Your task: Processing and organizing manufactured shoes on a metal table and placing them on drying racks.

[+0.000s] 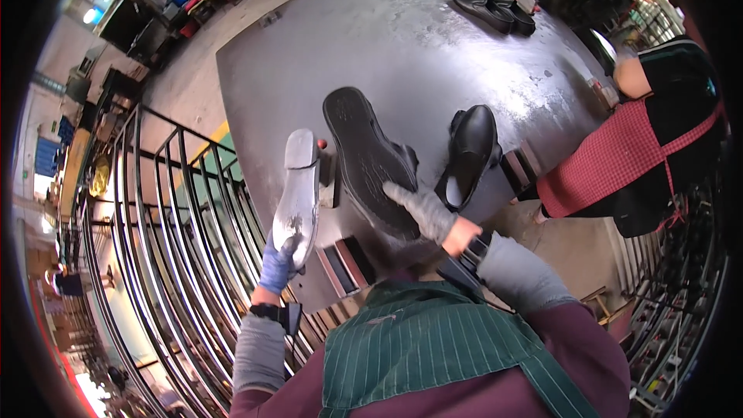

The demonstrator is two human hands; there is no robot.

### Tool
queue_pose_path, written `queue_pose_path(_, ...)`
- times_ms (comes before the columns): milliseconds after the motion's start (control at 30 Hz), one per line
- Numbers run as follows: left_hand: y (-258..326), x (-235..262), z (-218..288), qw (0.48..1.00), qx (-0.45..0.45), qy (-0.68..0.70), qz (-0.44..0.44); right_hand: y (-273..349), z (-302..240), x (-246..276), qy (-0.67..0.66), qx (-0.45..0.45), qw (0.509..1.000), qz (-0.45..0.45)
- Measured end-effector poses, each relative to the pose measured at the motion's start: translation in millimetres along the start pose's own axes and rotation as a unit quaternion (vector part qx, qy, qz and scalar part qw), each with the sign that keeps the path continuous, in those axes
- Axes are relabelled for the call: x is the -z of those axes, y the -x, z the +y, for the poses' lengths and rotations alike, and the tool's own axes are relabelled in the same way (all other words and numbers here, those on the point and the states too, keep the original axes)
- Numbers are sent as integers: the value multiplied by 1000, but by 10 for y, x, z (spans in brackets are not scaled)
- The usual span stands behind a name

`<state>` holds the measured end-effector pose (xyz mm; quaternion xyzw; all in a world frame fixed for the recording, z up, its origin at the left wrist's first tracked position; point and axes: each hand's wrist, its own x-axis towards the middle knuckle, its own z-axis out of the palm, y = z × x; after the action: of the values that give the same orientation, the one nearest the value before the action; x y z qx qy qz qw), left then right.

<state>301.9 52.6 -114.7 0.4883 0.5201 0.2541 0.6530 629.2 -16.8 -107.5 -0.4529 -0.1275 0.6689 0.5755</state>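
My left hand [278,265], in a blue glove, is closed around one end of a silvery shoe last [299,193]. A seam crosses the last near its far end. To the right of it is a black shoe [368,159] with its ridged sole facing up. My right hand [427,213], in a grey glove, grips this shoe by its near right side. One digit presses on the sole; the other fingers are partly hidden. Farther right, another black shoe [471,147] rests upright on the metal table [286,70], its opening toward me.
A pair of black shoes [491,11] sits at the table's far right. Dark-padded blocks [346,265] are at the near edge, and another block [520,166] lies to the right. A metal rack [178,248] stands left. A person in a red checked apron [607,151] is close on the right.
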Motion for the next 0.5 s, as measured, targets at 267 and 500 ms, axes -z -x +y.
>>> queue_pose_path(267,-2259,-337,884,884,-278,-319,-201,705,117,542,228,29,973,14)
queue_pose_path(500,-3249,-1969,1519,936,-80,111,-324,945,280,498,334,7,925,180)
